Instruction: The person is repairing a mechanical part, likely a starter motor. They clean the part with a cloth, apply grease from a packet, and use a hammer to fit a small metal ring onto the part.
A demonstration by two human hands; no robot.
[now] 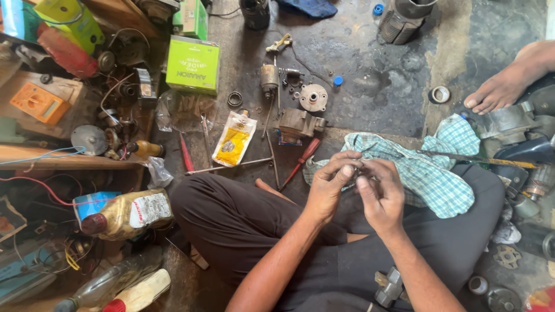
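Left hand (328,186) and right hand (378,193) pinching a small part – barely visible – over checked cloth (430,173), red screwdriver (304,157) nearby

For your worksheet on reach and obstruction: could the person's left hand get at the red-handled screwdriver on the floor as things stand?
Probably yes. The red-handled screwdriver lies just ahead of the left hand, past the knee, with nothing over it. But both the left and right hand are pinching a small part, too hidden to identify, so the left would have to let go.

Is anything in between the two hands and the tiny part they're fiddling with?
No. The left hand and right hand already pinch the small metal part directly with their fingertips, above the checked cloth. Nothing visible is between them.
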